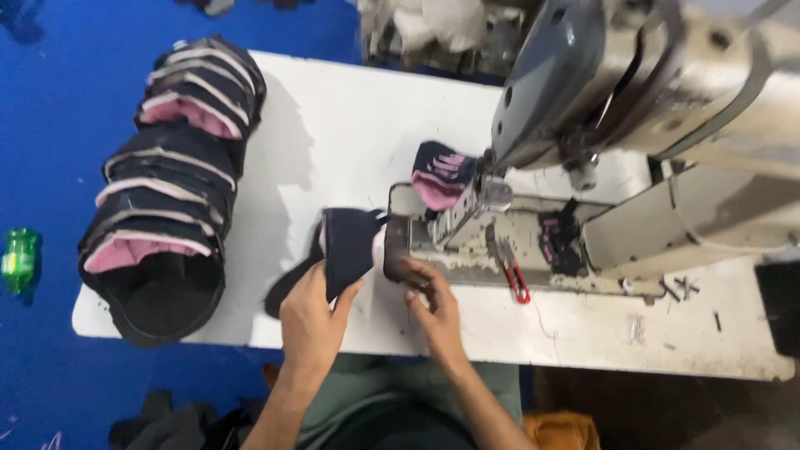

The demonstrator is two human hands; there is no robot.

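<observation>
Left hand (312,312) pinches navy fabric piece (348,246), right hand (429,304) rests open w/ fingertips on sewing machine (633,92) bed near needle — risk: finger nicked or piece feeding crooked.

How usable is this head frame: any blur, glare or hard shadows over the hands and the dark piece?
Head view: soft all over, sewing machine head most smeared; white table bright but not blown out; stack of dark pieces casts a soft shadow rightward; left hand and right hand evenly lit.
</observation>
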